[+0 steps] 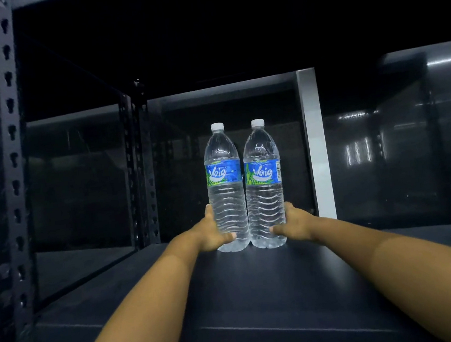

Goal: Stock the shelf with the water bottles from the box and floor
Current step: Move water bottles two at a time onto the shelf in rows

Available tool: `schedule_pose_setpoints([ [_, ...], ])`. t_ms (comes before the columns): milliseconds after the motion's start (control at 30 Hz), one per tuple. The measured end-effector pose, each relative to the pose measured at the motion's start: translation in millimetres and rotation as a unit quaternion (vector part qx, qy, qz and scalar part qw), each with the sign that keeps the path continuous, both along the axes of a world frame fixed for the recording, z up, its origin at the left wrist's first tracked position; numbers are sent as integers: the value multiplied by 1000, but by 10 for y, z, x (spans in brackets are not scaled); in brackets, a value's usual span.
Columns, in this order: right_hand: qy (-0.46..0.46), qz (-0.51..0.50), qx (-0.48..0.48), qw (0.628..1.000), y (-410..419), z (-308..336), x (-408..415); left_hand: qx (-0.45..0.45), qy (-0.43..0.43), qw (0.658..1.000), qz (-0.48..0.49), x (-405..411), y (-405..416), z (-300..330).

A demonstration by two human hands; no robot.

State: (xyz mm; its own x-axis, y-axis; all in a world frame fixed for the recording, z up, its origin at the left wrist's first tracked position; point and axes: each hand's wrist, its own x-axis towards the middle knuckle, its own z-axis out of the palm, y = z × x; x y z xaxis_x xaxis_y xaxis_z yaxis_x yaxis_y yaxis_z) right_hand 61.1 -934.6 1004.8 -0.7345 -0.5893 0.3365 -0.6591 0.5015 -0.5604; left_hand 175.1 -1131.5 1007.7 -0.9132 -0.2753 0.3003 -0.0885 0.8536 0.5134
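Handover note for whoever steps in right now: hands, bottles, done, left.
Left hand: grips the lower body of the left bottle.
Right hand: grips the lower body of the right bottle.
Bottles: both upright, capped, side by side, bases on or just above the dark shelf board, set well back from its front edge. Labels face the camera.
Done: two bottles brought onto the shelf; no others are visible on it.
Left: let go of this pair, then fetch more. The box and floor are out of view, so the remaining count cannot be told.
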Motion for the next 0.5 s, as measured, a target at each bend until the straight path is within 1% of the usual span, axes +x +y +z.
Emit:
schedule_pose_setpoints([
  [133,22,15,59,998,78,-27,171,-44,-38,998,39,211,170,-83],
  [333,59,-17,161,985,223,-79,412,-90,-79,990,75,361,442,-177],
  [500,79,-24,170,982,404,-70,610,-119,-87,984,99,513,675,-123],
])
